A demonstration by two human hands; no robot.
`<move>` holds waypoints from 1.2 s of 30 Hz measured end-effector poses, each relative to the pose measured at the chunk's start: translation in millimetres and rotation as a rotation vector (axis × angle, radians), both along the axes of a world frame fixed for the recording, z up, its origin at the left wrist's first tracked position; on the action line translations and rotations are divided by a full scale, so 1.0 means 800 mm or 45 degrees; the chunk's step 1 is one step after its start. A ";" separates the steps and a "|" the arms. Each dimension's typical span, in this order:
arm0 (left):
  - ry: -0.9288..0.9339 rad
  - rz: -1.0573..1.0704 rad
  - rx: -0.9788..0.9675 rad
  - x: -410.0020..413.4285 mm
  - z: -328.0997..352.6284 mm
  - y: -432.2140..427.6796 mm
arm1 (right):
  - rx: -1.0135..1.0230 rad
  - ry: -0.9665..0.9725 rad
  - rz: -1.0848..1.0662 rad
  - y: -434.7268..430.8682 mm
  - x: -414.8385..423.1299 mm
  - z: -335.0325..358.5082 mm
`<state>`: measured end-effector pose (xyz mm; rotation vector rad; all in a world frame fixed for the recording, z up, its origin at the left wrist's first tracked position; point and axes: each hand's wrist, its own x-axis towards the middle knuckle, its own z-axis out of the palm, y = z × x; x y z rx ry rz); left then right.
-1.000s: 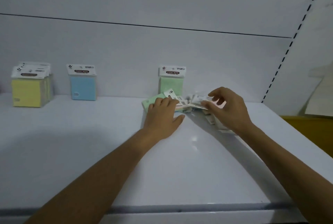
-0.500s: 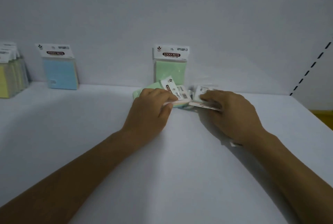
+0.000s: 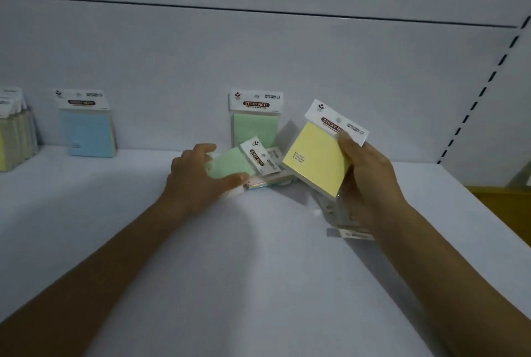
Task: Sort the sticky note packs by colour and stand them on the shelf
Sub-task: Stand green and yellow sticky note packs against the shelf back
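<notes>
My right hand (image 3: 370,181) holds a yellow sticky note pack (image 3: 316,158) lifted and tilted above the white shelf (image 3: 258,256). My left hand (image 3: 198,175) grips a green pack (image 3: 230,164) lying on top of a small pile of packs (image 3: 273,178). Behind the pile a green pack (image 3: 255,124) stands upright against the back wall. A blue pack (image 3: 89,126) stands further left. Several yellow packs (image 3: 14,138) stand in a row at the far left edge. More flat packs (image 3: 347,230) lie partly hidden under my right wrist.
The shelf's back panel (image 3: 258,55) rises right behind the standing packs. A perforated upright (image 3: 482,89) bounds the shelf on the right, with a yellow surface (image 3: 505,201) beyond it. Bare shelf lies between the blue and green standing packs.
My right hand has lifted a yellow pack off the pile and tilted it up. My left hand has closed on the top green pack. The camera has moved closer.
</notes>
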<state>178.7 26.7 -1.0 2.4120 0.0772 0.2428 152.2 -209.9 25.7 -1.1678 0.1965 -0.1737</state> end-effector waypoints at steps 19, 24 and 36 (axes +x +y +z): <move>-0.181 0.030 -0.539 -0.004 -0.003 0.006 | -1.454 -0.630 0.132 0.046 -0.031 -0.033; -0.161 0.041 -0.667 -0.018 0.002 0.016 | -1.624 -0.574 0.143 0.053 -0.044 -0.021; -0.251 0.091 -0.533 -0.111 0.029 0.120 | -1.462 -0.437 0.285 0.125 -0.040 0.012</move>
